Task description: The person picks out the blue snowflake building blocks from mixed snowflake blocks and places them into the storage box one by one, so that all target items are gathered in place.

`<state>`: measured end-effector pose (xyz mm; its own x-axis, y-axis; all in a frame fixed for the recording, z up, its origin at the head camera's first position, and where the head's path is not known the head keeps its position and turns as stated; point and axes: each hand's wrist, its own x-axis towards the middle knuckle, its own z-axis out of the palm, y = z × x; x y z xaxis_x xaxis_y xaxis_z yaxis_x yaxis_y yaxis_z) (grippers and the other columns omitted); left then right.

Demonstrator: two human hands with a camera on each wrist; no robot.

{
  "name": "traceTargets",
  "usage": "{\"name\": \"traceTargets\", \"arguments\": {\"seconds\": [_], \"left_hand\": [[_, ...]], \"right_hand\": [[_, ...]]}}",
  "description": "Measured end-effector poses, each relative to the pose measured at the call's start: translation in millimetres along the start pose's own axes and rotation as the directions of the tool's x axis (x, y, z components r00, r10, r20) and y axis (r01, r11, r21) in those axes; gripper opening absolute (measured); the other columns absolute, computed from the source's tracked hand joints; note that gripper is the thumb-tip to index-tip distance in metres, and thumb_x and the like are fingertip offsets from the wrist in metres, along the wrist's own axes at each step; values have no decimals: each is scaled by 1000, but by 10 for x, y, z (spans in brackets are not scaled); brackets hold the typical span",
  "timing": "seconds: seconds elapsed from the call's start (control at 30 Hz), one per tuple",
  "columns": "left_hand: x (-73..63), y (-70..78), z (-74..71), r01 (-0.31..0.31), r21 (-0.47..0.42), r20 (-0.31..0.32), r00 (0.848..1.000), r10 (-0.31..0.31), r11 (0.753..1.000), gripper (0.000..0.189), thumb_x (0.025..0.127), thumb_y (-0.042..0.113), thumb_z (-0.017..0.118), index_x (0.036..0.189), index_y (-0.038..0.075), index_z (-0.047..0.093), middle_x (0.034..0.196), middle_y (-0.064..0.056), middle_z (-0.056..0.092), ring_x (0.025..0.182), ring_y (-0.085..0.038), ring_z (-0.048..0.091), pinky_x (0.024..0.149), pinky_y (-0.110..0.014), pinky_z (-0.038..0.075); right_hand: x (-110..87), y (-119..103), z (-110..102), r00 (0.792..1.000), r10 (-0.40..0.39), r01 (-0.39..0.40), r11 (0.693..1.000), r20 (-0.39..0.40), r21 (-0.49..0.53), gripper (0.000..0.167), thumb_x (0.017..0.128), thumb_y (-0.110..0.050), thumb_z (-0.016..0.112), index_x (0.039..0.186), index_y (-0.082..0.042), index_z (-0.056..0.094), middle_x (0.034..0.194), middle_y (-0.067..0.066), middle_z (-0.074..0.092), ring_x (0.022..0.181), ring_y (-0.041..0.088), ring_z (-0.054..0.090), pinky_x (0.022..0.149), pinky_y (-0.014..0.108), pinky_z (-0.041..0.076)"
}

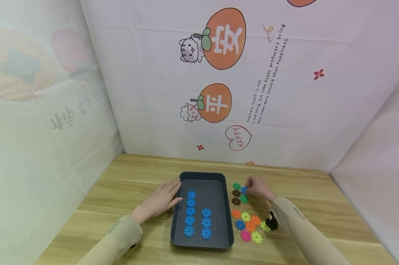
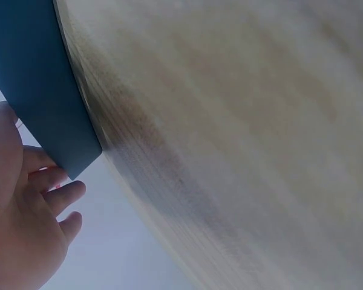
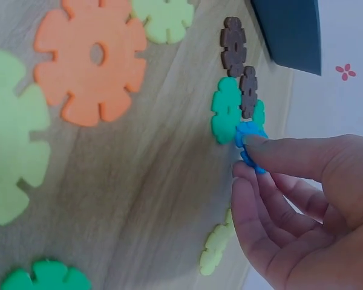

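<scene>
My right hand (image 1: pixel 260 188) pinches a blue snowflake disc (image 3: pixel 248 134) between thumb and fingers, right of the tray. Close to it lie green discs (image 3: pixel 225 112) and brown discs (image 3: pixel 233 47) on the table. A dark grey tray (image 1: pixel 216 193) stands in the middle, with blue discs in two columns: several in the left column (image 1: pixel 190 220), three in the right one (image 1: pixel 206 223). With fingers extended, my left hand (image 1: pixel 161 198) touches the tray's left wall (image 2: pixel 42 90); that wall hides part of its fingers in the left wrist view.
Nearer the right forearm lie loose orange discs (image 1: pixel 236 214), yellow-green discs (image 1: pixel 256 237), a pink disc (image 1: pixel 246 236) and a darker blue disc (image 1: pixel 240 225). The wooden table (image 1: pixel 146 165) meets a printed cloth wall (image 1: pixel 153 92) at the back.
</scene>
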<state>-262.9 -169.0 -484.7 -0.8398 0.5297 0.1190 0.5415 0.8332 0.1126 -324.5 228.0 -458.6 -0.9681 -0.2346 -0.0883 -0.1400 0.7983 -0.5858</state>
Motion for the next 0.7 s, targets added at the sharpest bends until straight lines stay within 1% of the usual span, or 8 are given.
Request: {"name": "traceTargets", "arguments": {"seconds": [0.1, 0.23, 0.3, 0.4, 0.53, 0.7], "left_hand": [[-1, -1, -1, 5, 3, 7, 1000, -5, 1000, 67, 106, 46, 41, 154, 2, 32, 163, -14, 28, 150, -30, 33, 123, -52, 28], [-4, 0, -11, 7, 1, 5, 1000, -7, 1000, 66, 106, 46, 41, 155, 2, 31, 163, -14, 28, 150, -29, 33, 123, -52, 28], [-5, 2, -16, 7, -4, 2, 1000, -7, 1000, 66, 106, 45, 41, 155, 2, 32, 163, -14, 29, 150, -29, 33, 123, -53, 28], [-8, 5, -22, 8, -4, 5, 1000, -8, 1000, 66, 106, 45, 41, 155, 2, 31, 163, -14, 28, 150, -29, 33, 123, -52, 28], [-10, 11, -24, 8, -6, 7, 1000, -8, 1000, 66, 106, 45, 41, 155, 2, 32, 163, -14, 28, 150, -29, 33, 123, -52, 28], [-5, 19, -19, 1, -4, 0, 1000, -1, 1000, 66, 105, 44, 42, 154, 2, 32, 163, -14, 29, 150, -29, 34, 123, -52, 28]], "right_hand": [[4, 19, -9, 1000, -3, 3, 999, 11, 39, 18, 82, 1, 72, 96, 7, 61, 88, 15, 63, 78, 21, 58, 65, 31, 52], [8, 7, -35, 999, -40, 40, 999, -2, 18, 12, 85, 4, 64, 96, 7, 63, 86, 14, 63, 75, 19, 58, 64, 30, 52], [3, -29, -57, 998, -59, 59, 998, -19, 6, 12, 84, 4, 64, 96, 6, 64, 85, 13, 64, 75, 18, 58, 64, 29, 51], [-13, -112, -97, 995, -94, 94, 996, -22, 3, 12, 85, 1, 65, 96, 5, 65, 85, 13, 65, 75, 18, 58, 63, 29, 50], [-24, -251, -132, 990, -142, 142, 990, -8, -6, 12, 87, -4, 66, 97, 2, 66, 86, 11, 66, 74, 15, 58, 64, 27, 50], [-49, -445, -145, 979, -204, 204, 979, 9, -19, 9, 89, -6, 67, 96, -1, 67, 86, 8, 68, 74, 13, 63, 65, 28, 54]]}}
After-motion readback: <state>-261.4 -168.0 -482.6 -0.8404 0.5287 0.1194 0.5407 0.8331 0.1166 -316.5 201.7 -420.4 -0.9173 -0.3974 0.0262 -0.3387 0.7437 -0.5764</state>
